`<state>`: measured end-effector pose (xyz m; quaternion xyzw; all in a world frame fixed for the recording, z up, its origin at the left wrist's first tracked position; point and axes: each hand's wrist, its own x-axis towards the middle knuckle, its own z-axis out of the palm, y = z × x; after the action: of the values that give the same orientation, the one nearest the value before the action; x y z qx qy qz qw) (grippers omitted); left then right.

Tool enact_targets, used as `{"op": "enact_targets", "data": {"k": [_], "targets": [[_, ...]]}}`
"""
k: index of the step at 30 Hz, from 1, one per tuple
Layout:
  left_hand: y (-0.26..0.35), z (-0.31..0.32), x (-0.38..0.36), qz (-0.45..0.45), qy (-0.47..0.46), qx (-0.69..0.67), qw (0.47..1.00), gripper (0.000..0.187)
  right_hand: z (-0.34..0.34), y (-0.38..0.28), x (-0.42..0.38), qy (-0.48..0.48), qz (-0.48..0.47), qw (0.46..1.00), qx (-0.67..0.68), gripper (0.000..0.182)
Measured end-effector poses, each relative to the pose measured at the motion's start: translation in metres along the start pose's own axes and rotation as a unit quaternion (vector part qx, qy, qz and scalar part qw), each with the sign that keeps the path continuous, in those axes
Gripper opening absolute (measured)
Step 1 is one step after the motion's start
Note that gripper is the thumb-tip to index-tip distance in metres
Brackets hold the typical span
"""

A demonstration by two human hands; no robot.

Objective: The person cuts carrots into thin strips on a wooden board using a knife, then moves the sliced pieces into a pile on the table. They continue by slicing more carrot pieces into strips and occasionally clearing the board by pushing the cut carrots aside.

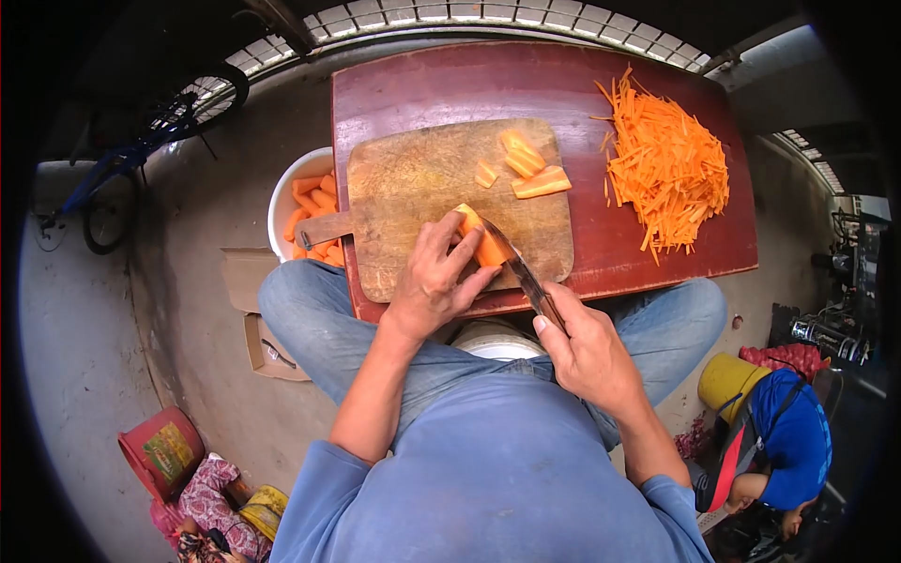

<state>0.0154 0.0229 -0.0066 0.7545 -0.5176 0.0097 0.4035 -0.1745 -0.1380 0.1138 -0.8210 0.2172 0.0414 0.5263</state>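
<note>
My left hand (441, 272) presses a thick carrot piece (490, 246) against the wooden cutting board (404, 178), its fingers bent over the piece's left side. In my right hand (591, 352) is a knife (527, 279), gripped by the handle, its blade lying along the carrot's right side. Beyond the hands, several cut carrot slabs (542, 182) lie on the board, with a small carrot bit (486, 174) beside them. A large heap of carrot strips (666, 169) sits on the red table (601, 258) to the right of the board.
A white bucket (278, 211) of peeled carrots (324, 197) stands left of the table, under the board's handle (324, 228). Cardboard (267, 347) lies on the floor. A blue bicycle (141, 150) leans at left. Two people sit behind, near a red bucket (161, 450) and a yellow bucket (732, 383).
</note>
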Motion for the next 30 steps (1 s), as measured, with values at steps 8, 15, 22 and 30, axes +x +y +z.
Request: {"op": "enact_targets", "data": {"k": [8, 15, 22, 30], "targets": [[0.000, 0.002, 0.000, -0.008, 0.003, 0.000, 1.000, 0.064, 0.015, 0.018, 0.050, 0.008, -0.083, 0.996, -0.029, 0.026], [0.001, 0.001, -0.003, -0.014, 0.016, -0.002, 1.000, 0.061, -0.002, -0.002, 0.042, 0.006, -0.059, 0.998, -0.021, 0.025], [0.005, 0.003, -0.005, -0.052, 0.029, -0.024, 0.998, 0.060, -0.002, -0.001, 0.020, -0.009, -0.024, 0.999, -0.020, 0.027], [0.000, 0.003, -0.001, -0.022, 0.024, -0.014, 0.999, 0.058, 0.019, 0.018, 0.065, 0.016, -0.084, 0.995, -0.051, 0.026]]}}
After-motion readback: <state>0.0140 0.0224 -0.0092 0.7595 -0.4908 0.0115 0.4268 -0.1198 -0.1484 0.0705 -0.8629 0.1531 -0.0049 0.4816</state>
